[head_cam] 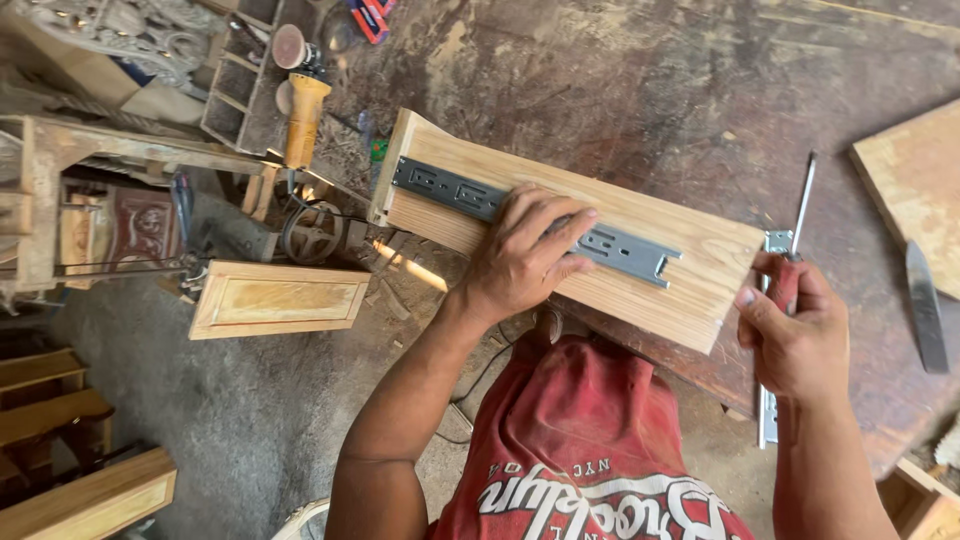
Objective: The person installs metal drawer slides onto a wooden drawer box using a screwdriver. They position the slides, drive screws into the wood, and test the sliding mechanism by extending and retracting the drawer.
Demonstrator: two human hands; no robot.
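- From the head view, the left hand (525, 250) lay flat, fingers spread, pressing the grey drawer slide (535, 218) onto the pale wooden drawer side (640, 290), which rested on the worn workbench (650, 90)
- The right hand (795, 335) was closed round a red-handled screwdriver (790, 255), well clear of the slide
- The slide looked aligned; whether any screws were in, I couldn't tell
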